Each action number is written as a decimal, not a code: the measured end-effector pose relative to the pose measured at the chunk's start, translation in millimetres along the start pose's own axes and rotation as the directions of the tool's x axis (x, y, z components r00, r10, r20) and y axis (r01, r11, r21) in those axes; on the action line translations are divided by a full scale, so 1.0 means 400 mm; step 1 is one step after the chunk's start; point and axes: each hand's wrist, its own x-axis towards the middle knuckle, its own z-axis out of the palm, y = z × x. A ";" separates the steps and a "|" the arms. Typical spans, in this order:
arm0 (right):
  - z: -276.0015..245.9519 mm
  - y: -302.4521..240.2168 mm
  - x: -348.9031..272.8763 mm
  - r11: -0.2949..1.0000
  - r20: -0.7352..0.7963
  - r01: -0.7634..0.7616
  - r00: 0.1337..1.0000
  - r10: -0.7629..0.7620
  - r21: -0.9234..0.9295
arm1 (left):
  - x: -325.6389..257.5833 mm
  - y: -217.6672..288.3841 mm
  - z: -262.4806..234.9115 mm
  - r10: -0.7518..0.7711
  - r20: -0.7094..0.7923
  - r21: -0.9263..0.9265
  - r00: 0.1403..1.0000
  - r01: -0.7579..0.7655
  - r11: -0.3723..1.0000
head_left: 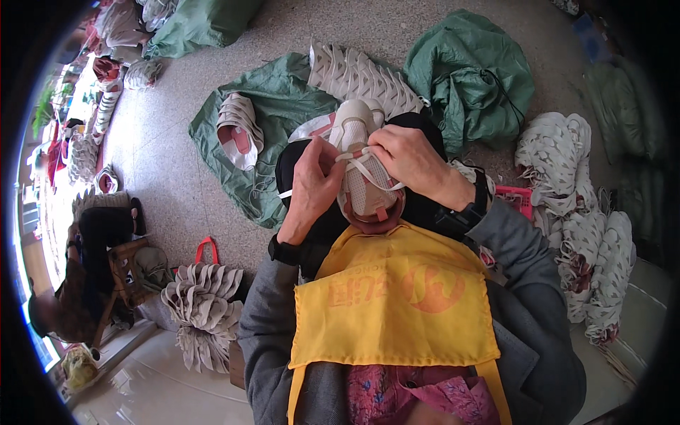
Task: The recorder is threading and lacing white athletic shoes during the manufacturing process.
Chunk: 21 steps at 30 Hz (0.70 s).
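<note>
A white and beige shoe upper point(360, 197) with a pinkish collar lies across my lap, toe pointing away from me. White shoelace point(366, 172) crosses over its eyelets, with a loop hanging on the right side. My left hand point(314, 177) is closed at the left row of eyelets, thumb and forefinger pinched on the lace. On the opposite side, my right hand point(411, 157) is bent over the upper, its fingertips pinching the lace near the eyelets. The fingers partly hide the exact grip.
Beyond my knees, a stack of uppers point(365, 76) and a loose upper point(239, 134) lie on green sacking point(205, 134). A full green sack point(467, 78) stands right of them. Bundled uppers point(556, 159) lie at right, more point(205, 304) at left. Another person point(78, 283) sits far left.
</note>
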 end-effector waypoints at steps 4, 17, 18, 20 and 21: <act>0.002 0.007 -0.002 1.000 0.065 -0.012 0.998 0.014 -0.027 | 0.002 -0.008 0.001 -0.004 0.013 0.003 1.000 0.004 1.000; -0.001 0.026 0.011 0.993 0.030 0.050 0.998 -0.053 0.107 | 0.006 -0.018 -0.014 -0.066 0.083 -0.110 0.994 0.075 0.991; -0.006 0.034 0.017 0.989 0.047 0.040 0.998 -0.047 0.141 | 0.006 -0.018 -0.013 -0.070 0.084 -0.119 0.994 0.080 0.990; -0.015 0.047 0.025 0.939 0.165 -0.148 0.981 0.100 0.309 | 0.006 -0.017 -0.013 -0.078 0.088 -0.137 0.993 0.090 0.987; -0.019 0.054 0.029 0.892 0.233 -0.245 0.959 0.164 0.380 | 0.006 -0.015 -0.014 -0.076 0.086 -0.127 0.993 0.087 0.988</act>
